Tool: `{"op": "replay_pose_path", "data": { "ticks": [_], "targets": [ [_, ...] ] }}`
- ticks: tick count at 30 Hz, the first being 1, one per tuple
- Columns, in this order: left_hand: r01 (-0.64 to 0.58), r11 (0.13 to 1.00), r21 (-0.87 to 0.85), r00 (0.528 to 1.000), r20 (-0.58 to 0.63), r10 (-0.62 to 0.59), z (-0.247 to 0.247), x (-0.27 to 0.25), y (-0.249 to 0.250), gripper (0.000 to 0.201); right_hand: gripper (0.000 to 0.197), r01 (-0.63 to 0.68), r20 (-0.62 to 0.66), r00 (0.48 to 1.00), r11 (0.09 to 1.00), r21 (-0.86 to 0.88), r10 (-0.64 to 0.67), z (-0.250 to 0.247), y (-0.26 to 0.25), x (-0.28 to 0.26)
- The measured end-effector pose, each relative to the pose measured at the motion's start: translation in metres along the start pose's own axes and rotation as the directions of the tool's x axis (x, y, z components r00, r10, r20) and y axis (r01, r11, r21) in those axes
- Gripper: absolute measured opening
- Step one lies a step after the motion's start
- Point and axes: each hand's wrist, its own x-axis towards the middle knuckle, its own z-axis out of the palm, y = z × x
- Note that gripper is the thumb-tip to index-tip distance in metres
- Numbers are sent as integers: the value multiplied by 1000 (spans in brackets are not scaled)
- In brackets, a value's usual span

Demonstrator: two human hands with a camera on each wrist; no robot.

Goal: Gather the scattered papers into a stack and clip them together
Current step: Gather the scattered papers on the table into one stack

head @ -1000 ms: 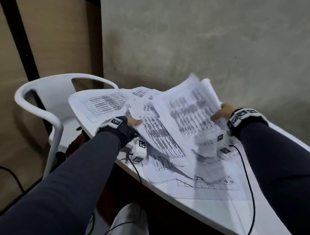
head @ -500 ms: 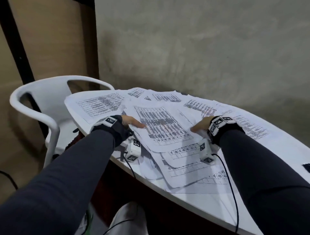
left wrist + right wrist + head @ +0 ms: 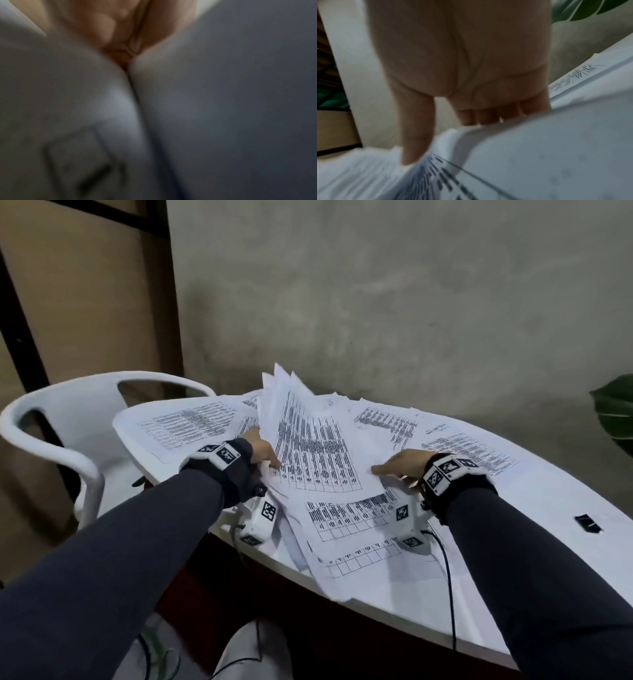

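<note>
Half a second on, raised again off the counter: papers tilted up in left hand grip, right hand flat, fingers apart, gathering unfinished.

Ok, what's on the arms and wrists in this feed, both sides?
Both arms wear long dark grey sleeves. The left hand and right hand are bare. Each wrist has a black strap topped with white blocks printed with black square markers. Under each wrist hangs a white camera box with similar markers; a thin black cable trails from each box.
</note>
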Motion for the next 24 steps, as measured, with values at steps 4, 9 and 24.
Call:
{"op": "replay_pose_path", "data": {
  "ticks": [4, 9, 24],
  "targets": [
    [-92, 980, -179, 993, -83, 78, -11, -10, 8, 57, 115, 4, -243, 967, 956, 292, 70, -4, 22, 4],
    [-164, 943, -291, 984, -110, 138, -22, -25, 27, 29, 100, 171, -243, 970, 632, 756, 27, -7, 41, 10],
    [-85, 933, -351, 995, 18, 97, -11, -4, 7, 39, 36, 400, -540, 805, 447, 800, 246, -31, 64, 1]
  ]
}}
